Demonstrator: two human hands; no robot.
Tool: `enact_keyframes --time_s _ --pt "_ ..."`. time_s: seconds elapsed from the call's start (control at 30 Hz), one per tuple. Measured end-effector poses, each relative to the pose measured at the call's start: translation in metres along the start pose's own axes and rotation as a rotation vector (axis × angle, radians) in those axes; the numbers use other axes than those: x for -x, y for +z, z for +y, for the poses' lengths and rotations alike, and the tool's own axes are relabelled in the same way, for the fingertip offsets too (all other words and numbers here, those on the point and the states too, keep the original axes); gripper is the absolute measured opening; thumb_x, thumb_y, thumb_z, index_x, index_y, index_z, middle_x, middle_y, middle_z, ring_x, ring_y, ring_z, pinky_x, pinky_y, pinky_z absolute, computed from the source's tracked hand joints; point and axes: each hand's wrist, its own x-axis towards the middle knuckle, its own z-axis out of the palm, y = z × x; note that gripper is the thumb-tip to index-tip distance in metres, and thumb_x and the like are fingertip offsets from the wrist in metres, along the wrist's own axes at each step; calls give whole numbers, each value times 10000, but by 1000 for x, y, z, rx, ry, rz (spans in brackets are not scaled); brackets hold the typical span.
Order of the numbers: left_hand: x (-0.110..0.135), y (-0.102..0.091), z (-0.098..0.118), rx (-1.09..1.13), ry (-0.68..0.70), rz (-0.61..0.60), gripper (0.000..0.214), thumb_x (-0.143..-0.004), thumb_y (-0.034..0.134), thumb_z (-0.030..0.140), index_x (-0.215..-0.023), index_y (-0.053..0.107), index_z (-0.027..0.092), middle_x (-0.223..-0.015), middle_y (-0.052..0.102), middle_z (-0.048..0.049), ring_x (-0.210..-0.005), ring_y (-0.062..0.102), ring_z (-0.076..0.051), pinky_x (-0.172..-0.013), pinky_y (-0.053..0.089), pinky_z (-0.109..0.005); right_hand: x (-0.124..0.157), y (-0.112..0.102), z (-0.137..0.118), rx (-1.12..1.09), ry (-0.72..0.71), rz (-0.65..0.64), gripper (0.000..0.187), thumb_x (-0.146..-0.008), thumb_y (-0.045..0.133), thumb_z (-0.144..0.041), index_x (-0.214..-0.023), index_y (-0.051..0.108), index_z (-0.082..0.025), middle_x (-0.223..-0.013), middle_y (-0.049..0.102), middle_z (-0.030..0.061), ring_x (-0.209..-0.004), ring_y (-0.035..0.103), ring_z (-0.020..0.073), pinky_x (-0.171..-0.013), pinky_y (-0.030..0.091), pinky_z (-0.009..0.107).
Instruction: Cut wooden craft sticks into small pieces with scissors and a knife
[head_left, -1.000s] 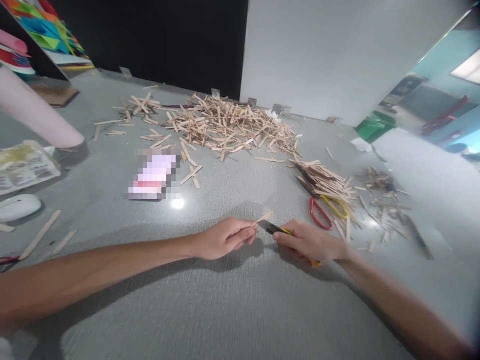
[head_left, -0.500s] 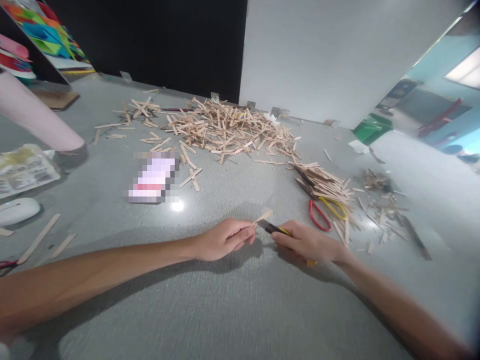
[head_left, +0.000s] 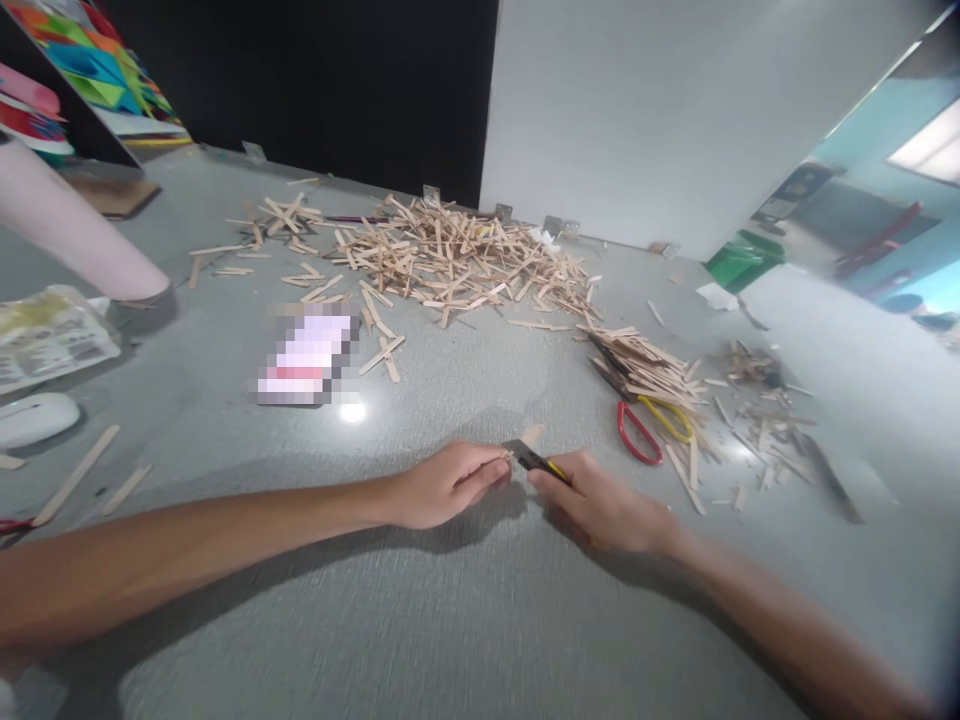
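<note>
Just left of my right hand, my left hand (head_left: 457,484) is closed and pinches a thin wooden stick (head_left: 533,435), whose free end sticks out up and to the right. My right hand (head_left: 604,500) grips a utility knife (head_left: 534,460) with a black and yellow handle. The knife's blade lies across the stick close to my left fingertips; whether it bites into the wood I cannot make out. Both hands are low over the grey table (head_left: 420,620).
A heap of wooden sticks (head_left: 450,255) spreads along the back. Scissors (head_left: 637,430) with red and yellow handles lie at right under more sticks, beside wood scraps (head_left: 772,430) and a metal blade (head_left: 829,475). At left are a blurred phone (head_left: 307,355) and a white mouse (head_left: 37,420).
My right hand has shifted slightly left, bringing the knife blade over the stick nearer my left fingers. My left hand stays almost in place.
</note>
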Motion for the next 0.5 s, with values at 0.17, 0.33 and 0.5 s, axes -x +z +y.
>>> enact_keyframes --time_s 0.17,0.33,0.5 --pt "-2 -1 0 18 -4 2 518 -1170 315 523 -857 553 186 -608 454 60 -527 409 -113 -570 345 -236 0 5 -5 -208 121 -80 513 -1107 399 -589 -734 436 -238 -546 502 -47 -426 481 106 -420 340 233" --pt "-1 -1 -3 24 -5 -5 530 -1165 331 539 -887 592 172 -618 468 53 -538 418 -113 -574 342 -236 0 5 -10 -62 2 -2 481 -1108 433 -526 -749 500 -213 -594 514 -31 -529 459 112 -519 338 253" --pt "-2 -2 -3 19 -13 -4 526 -1163 340 528 -870 594 172 -621 480 46 -543 420 -115 -569 337 -235 1 10 -4 178 -42 136 411 -1113 457 -462 -851 633 -198 -731 602 26 -663 481 164 -636 331 305"
